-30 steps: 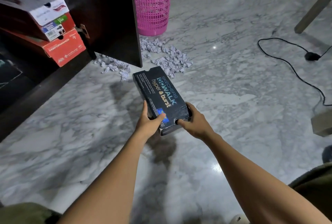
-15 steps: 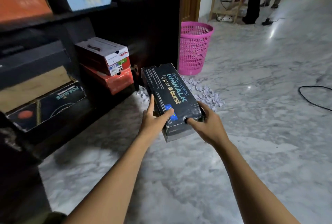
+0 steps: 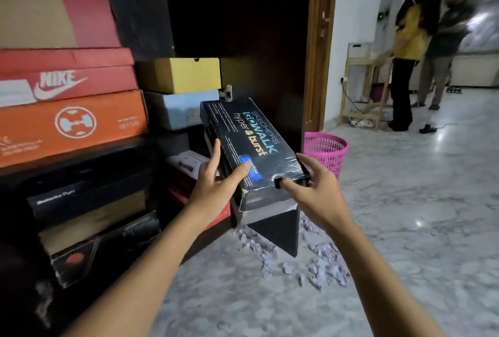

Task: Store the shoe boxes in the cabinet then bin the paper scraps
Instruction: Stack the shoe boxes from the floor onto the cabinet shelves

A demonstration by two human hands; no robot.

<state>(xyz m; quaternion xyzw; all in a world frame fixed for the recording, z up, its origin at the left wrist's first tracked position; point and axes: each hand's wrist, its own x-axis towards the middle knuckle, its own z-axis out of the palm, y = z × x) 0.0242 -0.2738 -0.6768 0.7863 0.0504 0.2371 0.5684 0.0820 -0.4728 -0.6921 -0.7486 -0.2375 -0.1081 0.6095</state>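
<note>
Skechers GOwalk hyper burst box

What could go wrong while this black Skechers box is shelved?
The left hand and right hand grip the black Skechers box at its near end only, so the far end might dip or slip. That far end looks close to the metal hinge and could snag. Paper scraps litter the floor by the cabinet door; a foot may slip.

Glossy marble floor; film-wrapped, probably cardboard, box
</note>
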